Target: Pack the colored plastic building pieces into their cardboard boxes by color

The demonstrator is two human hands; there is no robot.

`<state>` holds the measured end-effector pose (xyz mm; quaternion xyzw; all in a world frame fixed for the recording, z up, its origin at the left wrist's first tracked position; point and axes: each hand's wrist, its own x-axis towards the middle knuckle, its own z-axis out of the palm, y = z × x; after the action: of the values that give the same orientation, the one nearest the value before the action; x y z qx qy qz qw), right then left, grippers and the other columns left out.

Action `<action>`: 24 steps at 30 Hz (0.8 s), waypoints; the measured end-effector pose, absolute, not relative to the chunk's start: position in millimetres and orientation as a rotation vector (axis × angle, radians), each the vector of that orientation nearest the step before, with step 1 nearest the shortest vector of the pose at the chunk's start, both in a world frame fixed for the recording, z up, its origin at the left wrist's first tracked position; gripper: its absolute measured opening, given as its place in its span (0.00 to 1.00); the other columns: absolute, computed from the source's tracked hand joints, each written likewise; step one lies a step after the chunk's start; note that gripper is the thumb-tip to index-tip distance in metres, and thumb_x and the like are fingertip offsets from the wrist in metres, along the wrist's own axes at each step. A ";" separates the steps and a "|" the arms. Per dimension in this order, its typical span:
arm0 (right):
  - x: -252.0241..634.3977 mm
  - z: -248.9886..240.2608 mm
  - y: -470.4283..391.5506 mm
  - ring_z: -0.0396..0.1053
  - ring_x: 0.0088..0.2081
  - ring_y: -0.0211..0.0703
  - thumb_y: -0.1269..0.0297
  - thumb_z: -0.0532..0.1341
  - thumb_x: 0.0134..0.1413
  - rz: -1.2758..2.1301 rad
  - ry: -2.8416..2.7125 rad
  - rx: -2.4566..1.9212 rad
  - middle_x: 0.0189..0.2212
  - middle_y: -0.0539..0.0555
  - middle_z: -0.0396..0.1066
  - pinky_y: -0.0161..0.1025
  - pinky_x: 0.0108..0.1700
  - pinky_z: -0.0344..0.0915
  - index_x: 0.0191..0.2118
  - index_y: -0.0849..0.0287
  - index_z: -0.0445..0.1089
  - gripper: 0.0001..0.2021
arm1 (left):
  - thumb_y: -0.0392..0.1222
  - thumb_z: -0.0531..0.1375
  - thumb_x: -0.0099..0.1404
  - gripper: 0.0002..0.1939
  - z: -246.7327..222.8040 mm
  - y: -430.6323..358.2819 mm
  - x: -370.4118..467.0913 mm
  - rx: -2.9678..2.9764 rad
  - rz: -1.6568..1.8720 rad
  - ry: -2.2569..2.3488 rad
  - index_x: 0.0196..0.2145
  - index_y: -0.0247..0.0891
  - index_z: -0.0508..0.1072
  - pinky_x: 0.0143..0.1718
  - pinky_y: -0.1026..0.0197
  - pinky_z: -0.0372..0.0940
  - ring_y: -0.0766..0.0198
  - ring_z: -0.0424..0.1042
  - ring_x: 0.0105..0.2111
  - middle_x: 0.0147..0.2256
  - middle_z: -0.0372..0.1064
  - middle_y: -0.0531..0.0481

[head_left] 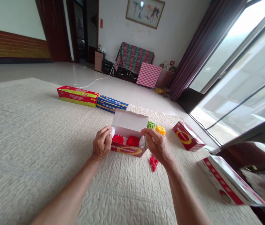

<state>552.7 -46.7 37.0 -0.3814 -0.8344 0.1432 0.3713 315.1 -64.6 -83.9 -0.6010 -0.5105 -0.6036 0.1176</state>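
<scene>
A dark red cardboard box (129, 150) lies in front of me with its white-lined lid (130, 120) raised at the back. Inside it are red plastic blocks (132, 141), in two groups. My left hand (102, 142) is closed on the box's left end, at a white side flap (112, 132). At the right end, my right hand (155, 142) has its fingers pinched together by the other side flap (142, 142). Just right of the box, partly under my right wrist, lies a red plastic piece (153, 163). Green blocks (151, 124) and yellow blocks (160, 130) sit behind my right hand.
A red-and-yellow box (78, 96) and a blue box (112, 103) stand end to end along the far edge of the quilted cover (40, 140). To the right are a closed dark red box (188, 136) and a white-and-red box (228, 181).
</scene>
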 end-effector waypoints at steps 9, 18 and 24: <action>642.9 -33.2 -71.6 0.73 0.44 0.48 0.59 0.58 0.55 0.464 -1.934 -1.322 0.44 0.58 0.75 0.48 0.47 0.68 0.45 0.57 0.69 0.14 | 0.39 0.50 0.68 0.14 -84.9 -62.3 313.0 -1.745 -1.770 -1.469 0.42 0.34 0.75 0.52 0.53 0.66 0.56 0.72 0.48 0.45 0.73 0.39; 644.0 -72.6 -85.2 0.64 0.54 0.55 0.59 0.62 0.49 0.291 -2.209 -1.363 0.54 0.63 0.66 0.55 0.56 0.58 0.54 0.59 0.63 0.25 | 0.42 0.49 0.68 0.16 -85.1 -60.5 312.3 -1.725 -1.778 -1.508 0.40 0.35 0.75 0.51 0.54 0.67 0.57 0.73 0.47 0.44 0.74 0.40; 637.6 -72.6 -86.6 0.67 0.44 0.51 0.63 0.59 0.52 0.105 -2.180 -1.402 0.43 0.60 0.70 0.48 0.49 0.62 0.46 0.58 0.69 0.15 | 0.43 0.49 0.68 0.16 -86.2 -58.5 312.2 -1.717 -1.765 -1.502 0.39 0.35 0.75 0.51 0.54 0.67 0.58 0.73 0.47 0.44 0.74 0.41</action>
<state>637.6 -86.6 -72.6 -0.5205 -0.8090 0.0390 0.2705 312.2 -58.5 -86.2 -0.5903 -0.5165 -0.6069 0.1280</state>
